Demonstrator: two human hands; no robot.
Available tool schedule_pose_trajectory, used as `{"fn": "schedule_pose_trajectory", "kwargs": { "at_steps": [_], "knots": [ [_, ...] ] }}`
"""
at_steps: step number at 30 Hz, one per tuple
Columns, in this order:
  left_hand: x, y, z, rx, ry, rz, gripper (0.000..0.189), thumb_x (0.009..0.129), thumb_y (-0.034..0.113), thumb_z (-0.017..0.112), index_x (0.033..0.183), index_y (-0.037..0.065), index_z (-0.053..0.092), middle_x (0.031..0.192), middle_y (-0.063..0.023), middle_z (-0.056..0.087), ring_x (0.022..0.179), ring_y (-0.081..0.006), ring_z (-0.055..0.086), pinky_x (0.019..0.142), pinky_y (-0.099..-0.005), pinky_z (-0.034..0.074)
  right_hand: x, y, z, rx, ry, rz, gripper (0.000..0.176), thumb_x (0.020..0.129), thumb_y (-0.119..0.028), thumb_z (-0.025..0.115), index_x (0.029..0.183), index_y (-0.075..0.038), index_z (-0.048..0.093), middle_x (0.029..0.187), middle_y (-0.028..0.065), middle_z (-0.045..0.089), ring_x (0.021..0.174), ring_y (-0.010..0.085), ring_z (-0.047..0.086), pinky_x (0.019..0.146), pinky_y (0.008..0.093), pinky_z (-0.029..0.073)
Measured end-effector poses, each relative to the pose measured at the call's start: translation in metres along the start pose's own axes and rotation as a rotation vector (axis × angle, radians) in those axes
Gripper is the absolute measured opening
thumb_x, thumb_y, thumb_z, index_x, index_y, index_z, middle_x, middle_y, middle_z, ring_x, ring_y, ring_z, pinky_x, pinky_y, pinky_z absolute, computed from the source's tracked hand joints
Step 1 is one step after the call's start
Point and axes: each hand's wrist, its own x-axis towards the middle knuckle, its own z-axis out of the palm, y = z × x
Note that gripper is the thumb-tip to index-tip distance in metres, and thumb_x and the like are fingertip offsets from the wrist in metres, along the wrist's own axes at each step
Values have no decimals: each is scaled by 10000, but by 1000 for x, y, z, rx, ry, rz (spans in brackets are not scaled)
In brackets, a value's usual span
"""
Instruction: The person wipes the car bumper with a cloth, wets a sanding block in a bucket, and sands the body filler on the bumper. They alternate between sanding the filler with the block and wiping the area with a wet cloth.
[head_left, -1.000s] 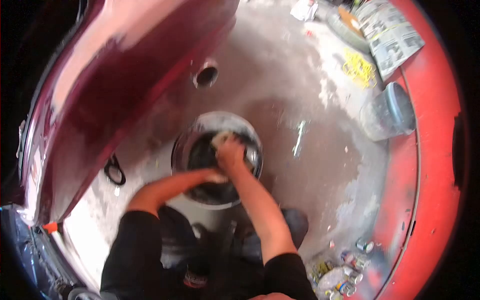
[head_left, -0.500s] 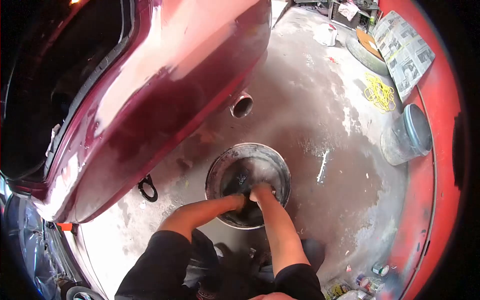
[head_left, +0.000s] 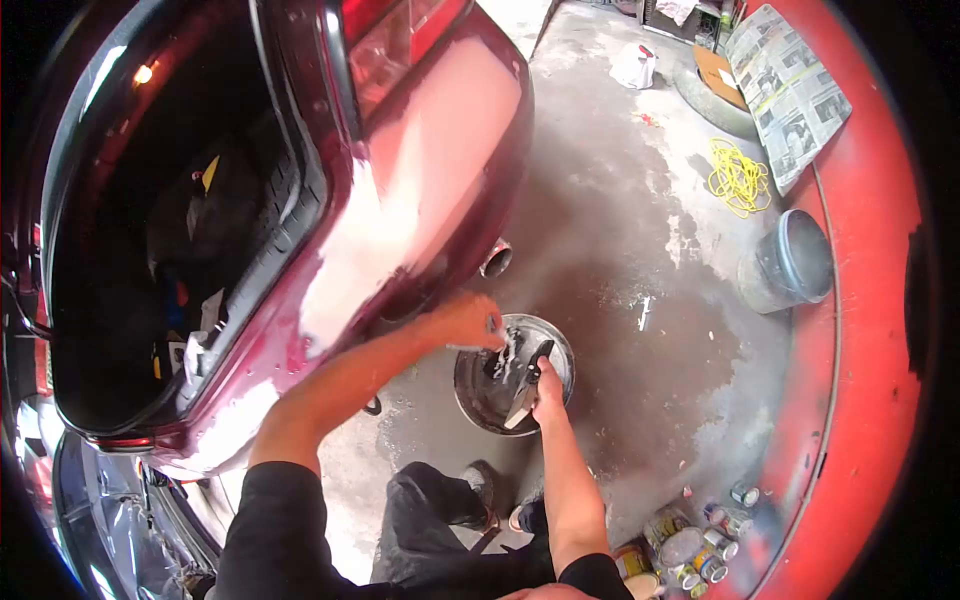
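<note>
Two-handed work over bucket (head_left: 568,350).
Left hand (head_left: 465,320) clenched, right hand (head_left: 548,385) grasping tool (head_left: 522,405); I'd keep drips inside.

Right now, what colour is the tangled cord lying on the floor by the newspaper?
Bright yellow. The cord shows best in the head view, against the grey floor.

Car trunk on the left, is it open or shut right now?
Open. The trunk shows its dark inside, with loose items lying in it, next to the red bumper.
</note>
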Motion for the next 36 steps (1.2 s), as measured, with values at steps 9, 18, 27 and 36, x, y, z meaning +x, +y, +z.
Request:
{"fn": "schedule_pose_trajectory", "kwargs": {
  "at_steps": [9, 18, 27, 36],
  "knots": [
    [-54, 103, -314, 687, 517, 267, 182, 815, 185, 760, 976, 120, 705, 940, -112, 663, 935, -344, 684, 815, -482, 556, -220, -108, 125, -215, -164, -727, 702, 1004, -177, 647, 1645, -124, 364, 1592, 96, 516, 1411, 223, 516, 1171, 347, 383],
    [-29, 83, -474, 1012, 1105, 392, 387, 802, 447, 839, 1103, 224, 740, 1185, -62, 662, 1212, -316, 583, 997, -517, 434, -270, -263, 250, -688, 130, -1336, 837, 902, -179, 780, 1635, -215, 378, 1452, 363, 480, 1273, 506, 521, 1106, 527, 429],
    [-8, 93, -466, 937, 1098, 335, 479, 732, 516, 880, 1103, 229, 783, 1220, -25, 678, 1205, -284, 574, 1042, -495, 379, -247, -247, 297, -678, 367, -1537, 819, 889, -239, 784, 1622, -318, 427, 1476, 370, 442, 1224, 527, 547, 1002, 575, 470],
    [-9, 101, -469, 823, 1072, 372, 363, 712, 375, 857, 955, 134, 737, 988, -112, 617, 1057, -335, 557, 1097, -576, 329, -224, -389, 329, -717, 515, -1227, 714, 921, -299, 775, 1574, -267, 490, 1245, 314, 570, 1168, 510, 576, 994, 540, 486]
  ]
}}
